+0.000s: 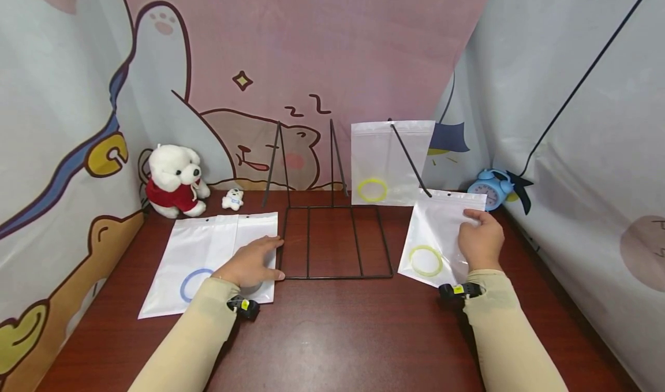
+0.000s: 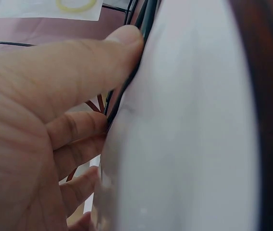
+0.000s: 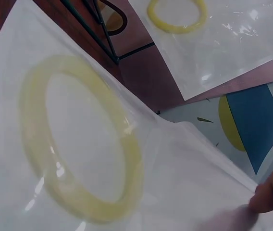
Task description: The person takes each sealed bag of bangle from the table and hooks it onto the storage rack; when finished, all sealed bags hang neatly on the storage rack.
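A clear-fronted white zip bag (image 1: 439, 230) with a yellow ring (image 3: 81, 139) inside is pinched at its upper right edge by my right hand (image 1: 480, 239). Its punched top edge lies right by the tip of a dark hook rod (image 1: 410, 160) on the wire rack (image 1: 339, 277). On that rod hangs another bag (image 1: 392, 161), also with a yellow ring (image 1: 372, 190). My left hand (image 1: 249, 263) reaches over flat bags (image 1: 208, 245), its thumb (image 2: 124, 41) and fingertips against the rack's left side bar. A blue ring (image 1: 193, 285) shows in one bag; the hand covers part of the other.
A white plush dog (image 1: 174, 172) in red and a tiny white dog figure (image 1: 232, 199) stand at the back left. The blue alarm clock (image 1: 490, 187) is at the back right. Printed cloth walls (image 1: 337, 45) enclose the brown table (image 1: 332, 340).
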### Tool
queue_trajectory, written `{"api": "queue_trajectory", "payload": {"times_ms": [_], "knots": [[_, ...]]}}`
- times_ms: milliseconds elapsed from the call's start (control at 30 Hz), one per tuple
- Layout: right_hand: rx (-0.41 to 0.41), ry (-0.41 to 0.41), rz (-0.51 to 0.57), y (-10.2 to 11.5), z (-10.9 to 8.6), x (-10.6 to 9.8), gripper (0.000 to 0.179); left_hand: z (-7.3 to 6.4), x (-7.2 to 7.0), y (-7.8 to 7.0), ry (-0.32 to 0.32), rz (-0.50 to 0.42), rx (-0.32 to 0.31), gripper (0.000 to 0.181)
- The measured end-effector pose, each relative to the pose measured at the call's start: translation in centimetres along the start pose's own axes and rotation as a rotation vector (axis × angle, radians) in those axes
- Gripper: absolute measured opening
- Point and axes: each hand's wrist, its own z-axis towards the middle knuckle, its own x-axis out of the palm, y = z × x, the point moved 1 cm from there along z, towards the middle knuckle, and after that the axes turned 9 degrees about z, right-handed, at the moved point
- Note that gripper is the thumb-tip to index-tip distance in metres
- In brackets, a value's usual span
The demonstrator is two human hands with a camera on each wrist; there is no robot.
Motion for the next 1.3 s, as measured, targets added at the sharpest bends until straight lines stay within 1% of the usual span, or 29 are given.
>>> {"api": "queue_trajectory", "payload": {"times_ms": [100,167,367,500,667,800,1000,1200,1300], "knots": [[0.018,-0.052,0.05,0.1,-0.1,-0.2,0.046,0.0,0.0,0.0,0.0,0.003,0.003,0.084],[0.015,-0.087,0.069,0.2,0.0,-0.4,0.046,0.0,0.0,0.0,-0.001,0.002,0.003,0.084],[-0.005,-0.183,0.096,0.9,0.1,-1.2,0.047,0.0,0.0,0.1,-0.001,0.0,0.0,0.084],[-0.027,-0.235,0.118,1.6,-0.1,-1.8,0.047,0.0,0.0,0.1,-0.001,-0.003,-0.001,0.084],[-0.046,-0.276,0.136,2.3,-0.3,-2.3,0.047,0.0,0.0,0.0,-0.001,-0.007,-0.006,0.084],[-0.069,-0.284,0.135,2.7,-0.5,-2.5,0.045,0.0,0.0,0.0,0.001,-0.006,-0.007,0.084],[-0.067,-0.269,0.172,3.5,-0.9,-2.9,0.041,0.1,0.1,0.0,-0.004,0.014,0.002,0.083],[-0.116,-0.284,0.232,4.2,-1.5,-3.0,0.04,0.1,0.1,0.0,-0.002,0.02,0.003,0.082],[-0.144,-0.305,0.264,4.6,-1.8,-3.0,0.04,0.1,0.1,0.1,-0.001,0.023,0.004,0.083]]}}
